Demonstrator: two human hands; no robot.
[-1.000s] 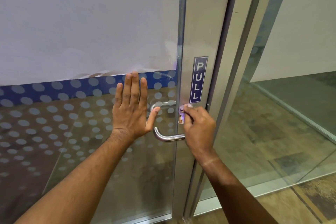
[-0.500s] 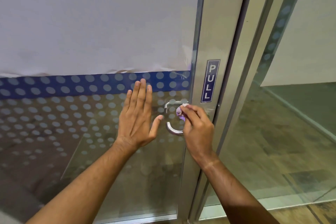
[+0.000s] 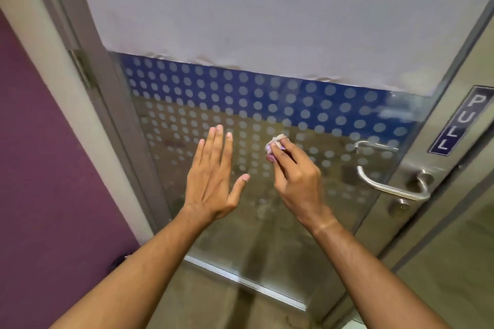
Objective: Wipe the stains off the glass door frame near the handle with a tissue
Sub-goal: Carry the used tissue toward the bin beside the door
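Observation:
The glass door (image 3: 307, 216) fills the view, with a white sheet over its top half and a blue dotted band below. Its metal frame (image 3: 417, 157) runs down the right, carrying a steel lever handle (image 3: 387, 187) and a blue PULL sign (image 3: 463, 123). My right hand (image 3: 294, 179) pinches a crumpled white and purple tissue (image 3: 274, 148) in front of the dotted glass, left of the handle. My left hand (image 3: 213, 176) is spread flat with straight fingers beside it, over the glass.
A keyhole (image 3: 399, 207) sits under the handle. The grey hinge-side door jamb (image 3: 107, 104) and a purple wall (image 3: 40, 168) stand on the left. Another glass panel (image 3: 459, 262) lies right of the frame. A metal rail (image 3: 246, 283) crosses the door's bottom.
My right hand with the tissue has come off the frame by the handle and moved left onto the dotted glass. The view has swung left, bringing the purple wall in.

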